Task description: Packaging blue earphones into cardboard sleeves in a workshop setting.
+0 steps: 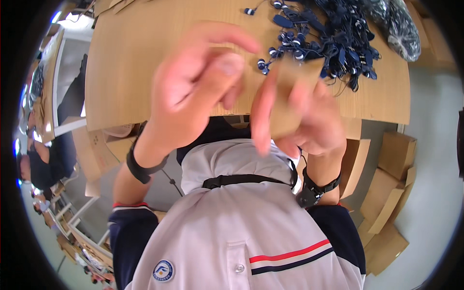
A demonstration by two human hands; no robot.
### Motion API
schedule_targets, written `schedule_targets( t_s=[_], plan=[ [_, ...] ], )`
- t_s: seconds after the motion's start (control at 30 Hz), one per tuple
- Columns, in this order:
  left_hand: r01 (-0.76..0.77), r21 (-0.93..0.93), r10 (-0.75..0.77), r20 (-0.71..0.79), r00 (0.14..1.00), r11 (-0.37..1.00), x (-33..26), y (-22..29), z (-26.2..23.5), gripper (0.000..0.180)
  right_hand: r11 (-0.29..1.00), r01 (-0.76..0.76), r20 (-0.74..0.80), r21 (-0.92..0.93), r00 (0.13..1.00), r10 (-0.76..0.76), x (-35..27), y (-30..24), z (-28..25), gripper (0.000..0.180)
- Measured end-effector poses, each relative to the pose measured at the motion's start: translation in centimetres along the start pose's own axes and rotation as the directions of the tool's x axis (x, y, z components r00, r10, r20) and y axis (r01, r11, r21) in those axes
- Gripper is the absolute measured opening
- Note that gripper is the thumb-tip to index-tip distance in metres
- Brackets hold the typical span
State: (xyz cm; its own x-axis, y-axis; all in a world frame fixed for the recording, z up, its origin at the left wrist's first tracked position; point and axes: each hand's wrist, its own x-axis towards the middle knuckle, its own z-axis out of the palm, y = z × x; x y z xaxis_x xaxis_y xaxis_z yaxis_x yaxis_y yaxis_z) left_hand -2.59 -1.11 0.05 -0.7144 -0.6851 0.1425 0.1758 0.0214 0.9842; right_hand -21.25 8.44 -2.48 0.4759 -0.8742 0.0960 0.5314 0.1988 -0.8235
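The left hand (pixel 193 92) is hovering with thumb and fingers loosely curled together, gripping nothing visible. The right hand (pixel 299 116), blurred, is spreading its fingers apart, empty. Beyond the right hand, dark earphones (pixel 328 38) are lying heaped on the worktop (pixel 135 63).

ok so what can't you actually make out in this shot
- Head view: right hand is motion-blurred; whether it holds anything is unclear.
- Left hand hides the table behind it; its grip is unreadable.
- Pile of dark earphones: cut by the top edge, pieces too tangled to count.
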Motion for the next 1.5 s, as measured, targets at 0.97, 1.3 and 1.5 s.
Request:
schedule_targets(
  t_s=[0.97,1.3,1.5],
  plan=[
    [-0.068,0.331,0.060,0.035,0.998,0.941,-2.4,0.7,2.4,0.050,0.632,-0.500,-0.777,-0.592,0.144,-0.613,-11.3,-4.4,5.2,0.012],
    [0.117,0.203,-0.061,-0.265,0.962,0.972,-5.7,-1.3,-3.3,0.035,0.461,-0.886,-0.853,-0.043,-0.207,-0.478,-24.9,1.8,-2.6,0.015],
    [0.155,0.181,-0.110,-0.235,0.966,0.971,-5.2,-0.5,-1.5,0.035,0.243,-0.585,-0.582,-0.774,0.504,-0.638,-3.5,-5.3,-2.3,0.009]
  ],
)
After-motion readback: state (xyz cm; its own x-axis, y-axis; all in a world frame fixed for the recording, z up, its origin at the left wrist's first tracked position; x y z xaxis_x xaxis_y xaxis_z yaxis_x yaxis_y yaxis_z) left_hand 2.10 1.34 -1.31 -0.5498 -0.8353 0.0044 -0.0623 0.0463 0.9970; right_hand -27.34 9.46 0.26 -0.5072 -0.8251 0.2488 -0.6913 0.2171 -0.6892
